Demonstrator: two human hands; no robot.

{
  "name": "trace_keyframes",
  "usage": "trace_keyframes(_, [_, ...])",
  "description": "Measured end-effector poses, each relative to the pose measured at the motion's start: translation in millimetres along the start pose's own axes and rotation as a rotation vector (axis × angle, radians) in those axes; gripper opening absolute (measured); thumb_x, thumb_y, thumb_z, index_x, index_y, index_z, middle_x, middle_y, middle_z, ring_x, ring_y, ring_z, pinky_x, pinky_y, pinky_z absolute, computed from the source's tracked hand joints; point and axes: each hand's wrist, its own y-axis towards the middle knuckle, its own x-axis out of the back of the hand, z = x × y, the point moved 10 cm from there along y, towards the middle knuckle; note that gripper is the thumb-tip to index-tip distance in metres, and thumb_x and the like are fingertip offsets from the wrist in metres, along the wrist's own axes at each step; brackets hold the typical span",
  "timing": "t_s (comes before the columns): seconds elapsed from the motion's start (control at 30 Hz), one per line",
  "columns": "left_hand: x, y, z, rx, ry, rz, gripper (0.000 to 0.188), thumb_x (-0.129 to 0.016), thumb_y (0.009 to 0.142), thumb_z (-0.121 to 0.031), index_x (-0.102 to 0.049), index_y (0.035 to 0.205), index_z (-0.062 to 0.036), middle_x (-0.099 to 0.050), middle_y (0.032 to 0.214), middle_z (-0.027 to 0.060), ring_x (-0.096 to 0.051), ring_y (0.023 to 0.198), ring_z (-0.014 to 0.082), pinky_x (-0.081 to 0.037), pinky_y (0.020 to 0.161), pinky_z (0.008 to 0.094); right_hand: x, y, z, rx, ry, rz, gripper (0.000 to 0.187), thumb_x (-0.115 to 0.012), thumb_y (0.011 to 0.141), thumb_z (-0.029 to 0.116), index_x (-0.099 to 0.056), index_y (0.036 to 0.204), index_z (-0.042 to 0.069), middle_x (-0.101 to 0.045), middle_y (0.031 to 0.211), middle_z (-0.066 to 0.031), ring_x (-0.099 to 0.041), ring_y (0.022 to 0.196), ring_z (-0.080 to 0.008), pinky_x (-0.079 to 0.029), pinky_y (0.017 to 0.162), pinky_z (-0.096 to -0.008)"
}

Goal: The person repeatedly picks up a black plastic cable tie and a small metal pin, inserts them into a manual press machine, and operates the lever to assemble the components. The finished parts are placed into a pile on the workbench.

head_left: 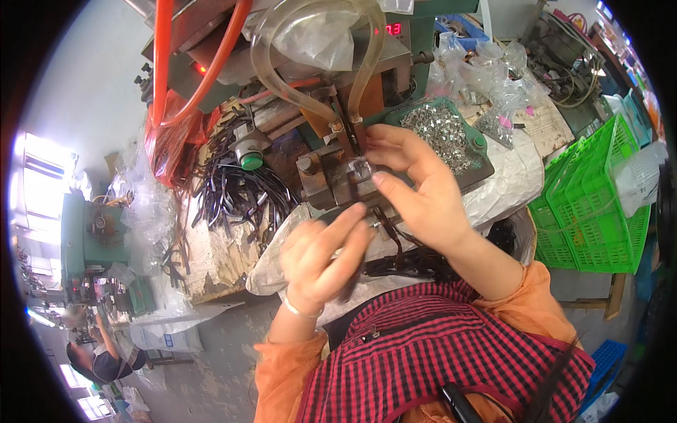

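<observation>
My left hand (326, 259) is closed, its fingers curled round a dark strap (350, 283) that hangs below them and is slightly blurred. Its fingertips sit just in front of the steel die block (321, 180) of a bench press. At the right side of that block is my right hand (427, 192), thumb and fingers bent inward around a small shiny spot (361, 169) on the die. Whatever lies between those fingertips is too small to name. Two clear hoses (374, 63) come down to the tooling just above the hands.
A green tray (483, 158) of small shiny metal pieces stands right of the press. Bundled black straps (243, 194) lie on the left; more dark straps (423, 261) rest below the die. A green-capped part (251, 159) juts out nearby. Green crates (592, 201) stand far right. Another person (106, 359) works far left.
</observation>
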Motion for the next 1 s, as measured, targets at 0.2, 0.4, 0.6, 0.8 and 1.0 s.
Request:
trace_keyframes(0.2, [-36,2,0,-0.113,-0.040,-0.007,0.026,-0.085,0.076,-0.004,-0.071,0.098,-0.0051,-0.076,0.101,0.0132,-0.062,0.057,0.0153,-0.045,0.050,0.0266,118,8,-53,0.135,-1.352,-0.213,0.027,-0.077,0.082,0.019,-0.078,0.109,0.014,-0.061,0.136,-0.0234,-0.047,0.138,-0.0437,-0.043,0.110,-0.0524])
trace_keyframes(0.4, [-40,0,1,-0.115,-0.052,-0.012,0.026,-0.083,0.076,-0.003,-0.070,0.098,-0.0056,-0.076,0.102,0.0135,-0.062,0.057,0.0152,-0.044,0.048,0.0269,129,0,-68,0.314,-1.261,-0.257,0.021,-0.080,0.080,0.021,-0.076,0.097,0.010,-0.063,0.133,-0.0195,-0.050,0.137,-0.0367,-0.050,0.098,-0.0480])
trace_keyframes(0.6, [-25,-9,-1,0.103,-0.071,0.000,0.019,-0.081,0.074,-0.004,-0.072,0.091,-0.0058,-0.077,0.105,0.0114,-0.058,0.056,0.0142,-0.044,0.050,0.0275,103,21,-69,0.322,-1.469,-0.178,0.024,-0.079,0.080,0.017,-0.069,0.098,0.005,-0.064,0.135,-0.0136,-0.053,0.135,-0.0305,-0.052,0.085,-0.0476])
trace_keyframes(0.8, [97,-74,11,0.406,0.293,-0.495,0.009,-0.061,0.098,0.002,-0.067,0.092,0.0012,-0.074,0.089,0.0160,-0.068,0.077,0.0186,-0.054,0.061,0.0274,116,7,-48,0.467,-1.304,-0.283,0.011,-0.077,0.080,0.014,-0.072,0.085,0.006,-0.074,0.094,-0.0085,-0.070,0.094,-0.0293,-0.054,0.076,-0.0398])
trace_keyframes(1.0, [73,-55,121,0.606,0.505,0.024,0.029,-0.078,0.082,-0.004,-0.074,0.110,-0.0070,-0.065,0.134,0.0144,-0.058,0.121,0.0323,-0.041,0.108,0.0490,115,17,-45,0.413,-1.176,-0.316,0.009,-0.074,0.081,0.011,-0.070,0.087,0.007,-0.071,0.085,-0.0102,-0.068,0.083,-0.0313,-0.053,0.071,-0.0410])
